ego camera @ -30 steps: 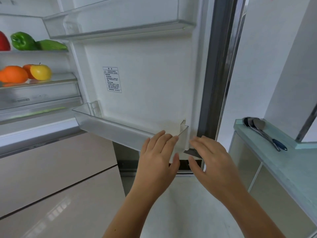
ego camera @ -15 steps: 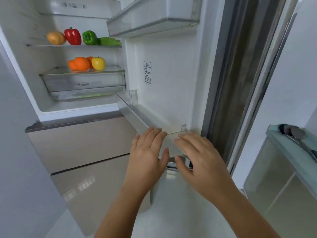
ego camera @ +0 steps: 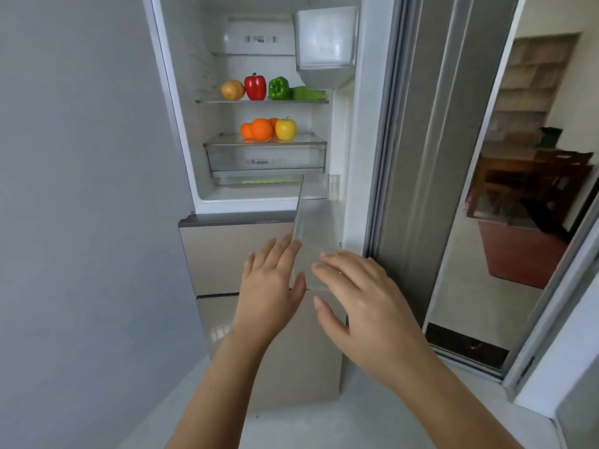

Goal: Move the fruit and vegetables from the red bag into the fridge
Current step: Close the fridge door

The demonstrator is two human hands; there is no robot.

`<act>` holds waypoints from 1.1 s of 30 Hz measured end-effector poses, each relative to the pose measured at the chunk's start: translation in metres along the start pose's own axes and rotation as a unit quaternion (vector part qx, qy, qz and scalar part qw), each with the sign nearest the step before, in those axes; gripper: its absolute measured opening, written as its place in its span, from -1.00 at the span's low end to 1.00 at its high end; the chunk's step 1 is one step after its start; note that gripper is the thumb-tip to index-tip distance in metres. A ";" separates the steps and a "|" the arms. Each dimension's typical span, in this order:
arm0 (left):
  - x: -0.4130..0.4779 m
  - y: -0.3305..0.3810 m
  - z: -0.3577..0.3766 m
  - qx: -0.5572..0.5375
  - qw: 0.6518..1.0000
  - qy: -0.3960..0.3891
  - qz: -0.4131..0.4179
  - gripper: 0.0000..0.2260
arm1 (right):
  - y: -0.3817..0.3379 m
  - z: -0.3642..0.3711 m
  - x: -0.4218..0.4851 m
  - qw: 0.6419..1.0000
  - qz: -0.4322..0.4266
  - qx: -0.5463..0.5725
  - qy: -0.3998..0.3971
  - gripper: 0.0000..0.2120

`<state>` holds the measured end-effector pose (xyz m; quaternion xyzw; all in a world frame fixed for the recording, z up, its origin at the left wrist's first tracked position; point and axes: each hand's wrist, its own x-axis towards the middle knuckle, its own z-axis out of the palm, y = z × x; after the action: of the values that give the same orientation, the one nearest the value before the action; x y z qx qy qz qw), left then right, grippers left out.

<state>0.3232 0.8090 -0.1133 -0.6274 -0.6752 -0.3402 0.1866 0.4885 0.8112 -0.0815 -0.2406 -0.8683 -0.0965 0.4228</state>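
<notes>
The fridge (ego camera: 207,202) stands half shut, its door (ego camera: 421,157) swung most of the way in. On the upper shelf sit a potato (ego camera: 232,90), a red pepper (ego camera: 255,87), a green pepper (ego camera: 278,88) and a green vegetable (ego camera: 309,93). Oranges (ego camera: 257,129) and a yellow apple (ego camera: 285,129) lie on the glass shelf below. My left hand (ego camera: 270,286) lies flat, fingers spread, against the clear lower door bin (ego camera: 316,234). My right hand (ego camera: 363,296) rests open on the door's edge beside it. Neither holds anything. The red bag is out of view.
A grey wall (ego camera: 81,189) fills the left side. Beige freezer drawers (ego camera: 233,254) sit under the fridge compartment. A clear crisper drawer (ego camera: 264,157) is below the fruit. The door's glossy front (ego camera: 518,189) reflects a room with wooden furniture.
The door has swung leftward towards shut with both hands on it. The view has turned, so the fridge interior now sits in the centre and the counter at the right is gone.
</notes>
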 end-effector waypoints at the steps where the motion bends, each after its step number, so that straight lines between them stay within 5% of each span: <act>1: 0.001 -0.006 -0.001 0.005 1.000 -0.003 -0.013 -0.57 | -0.004 0.002 0.003 1.000 -0.002 0.004 -0.001 -0.70; 7: -0.011 -0.035 -0.024 0.017 0.995 0.006 -0.102 -0.55 | -0.028 0.012 0.019 0.999 -0.019 0.038 0.007 -0.68; 19: -0.046 -0.033 -0.091 0.022 0.984 0.178 -0.001 -0.69 | -0.034 0.039 0.036 0.996 -0.032 0.075 0.024 -0.68; 33: -0.014 -0.069 -0.044 0.065 0.988 0.134 0.030 -0.69 | 0.007 0.144 0.085 0.997 0.015 0.067 -0.044 -0.53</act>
<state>0.2499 0.7697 -0.1077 -0.5830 -0.6454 -0.3709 0.3257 0.3480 0.8993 -0.1047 -0.2283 -0.8871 -0.0209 0.4007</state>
